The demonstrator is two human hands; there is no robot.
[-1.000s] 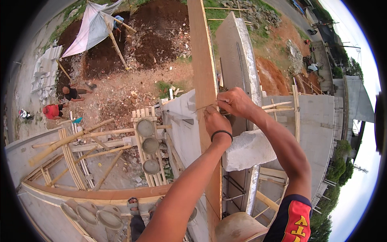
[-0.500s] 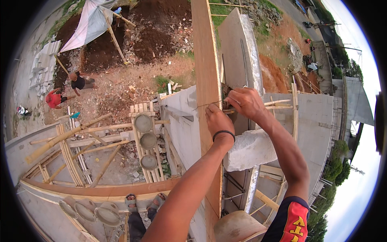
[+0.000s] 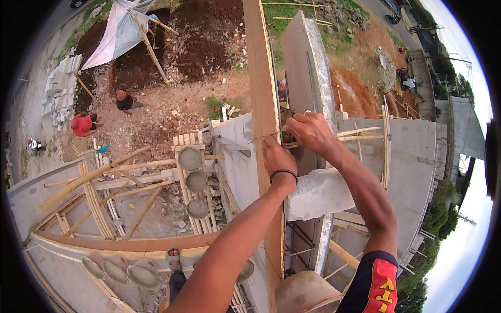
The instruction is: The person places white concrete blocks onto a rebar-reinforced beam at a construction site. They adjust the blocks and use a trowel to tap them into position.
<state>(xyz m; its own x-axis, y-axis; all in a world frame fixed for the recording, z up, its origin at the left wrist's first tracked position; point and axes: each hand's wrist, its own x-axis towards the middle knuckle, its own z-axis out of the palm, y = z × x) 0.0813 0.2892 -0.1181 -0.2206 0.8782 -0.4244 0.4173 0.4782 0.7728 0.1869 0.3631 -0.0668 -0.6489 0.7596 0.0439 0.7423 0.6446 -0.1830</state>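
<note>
A long brown wooden formwork panel [image 3: 261, 83] runs away from me, with a grey panel [image 3: 302, 73] standing parallel on its right. My left hand [image 3: 276, 158], a black band on its wrist, is closed at the wooden panel's edge, its fingertips pinching a thin dark wire [image 3: 259, 137] that crosses the wood. Just to its right and a little farther off, my right hand [image 3: 311, 133] is closed over the gap between the panels. What its fingertips hold is hidden. Below the right hand a rough pale block [image 3: 319, 193] lies across the gap.
Bamboo scaffolding [image 3: 136, 211] stands lower left, with mortar-filled bowls [image 3: 196, 181] on a slatted platform. More bowls [image 3: 143, 276] sit near my sandalled foot [image 3: 173, 255]. Two people [image 3: 83, 125] stand on the rubble ground below. A bamboo pole [image 3: 386, 148] rises right of my right forearm.
My view has shifted slightly, and both hands stay close together at the panel edge. On the ground, the two people have moved a little to new spots.
</note>
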